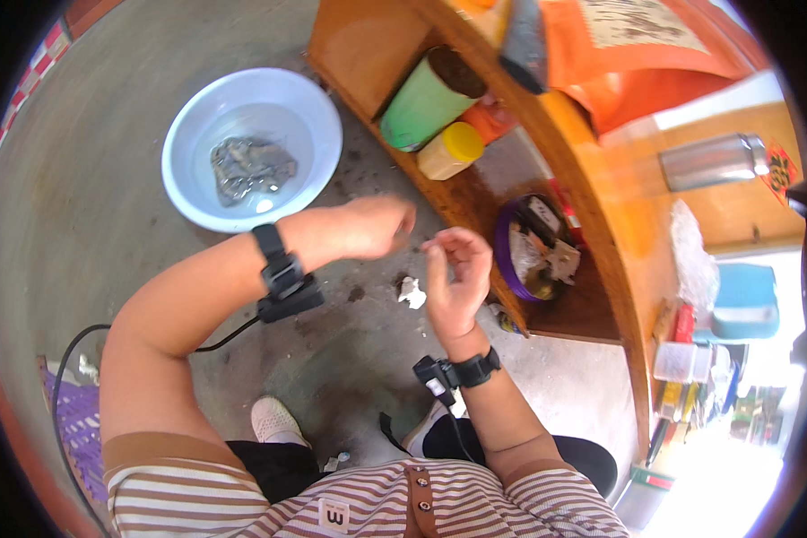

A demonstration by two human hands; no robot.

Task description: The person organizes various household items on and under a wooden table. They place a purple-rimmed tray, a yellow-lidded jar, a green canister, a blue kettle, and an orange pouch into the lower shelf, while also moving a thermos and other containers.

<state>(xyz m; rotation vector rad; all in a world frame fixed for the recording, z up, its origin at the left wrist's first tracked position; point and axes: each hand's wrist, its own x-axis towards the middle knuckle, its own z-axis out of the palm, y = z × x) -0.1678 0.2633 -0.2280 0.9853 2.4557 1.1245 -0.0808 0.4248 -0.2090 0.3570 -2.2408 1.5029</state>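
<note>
My left hand is raised over the concrete floor near the rim of a light blue plastic basin. Motion blurs its curled fingers, and whatever may be in them is hidden. Just to its right, my right hand has its palm turned up and inward, fingers bent, thumb apart; nothing shows in it. Water fills part of the basin, and a dark wet cloth lies in it. On the floor between my forearms is a crumpled white tissue. Both wrists wear black straps with small devices.
A wooden cabinet stands at right. Its shelf holds a green canister, a yellow-lidded jar and a purple-rimmed container. On top are an orange bag and a steel flask. A black cable loops at left beside a purple basket.
</note>
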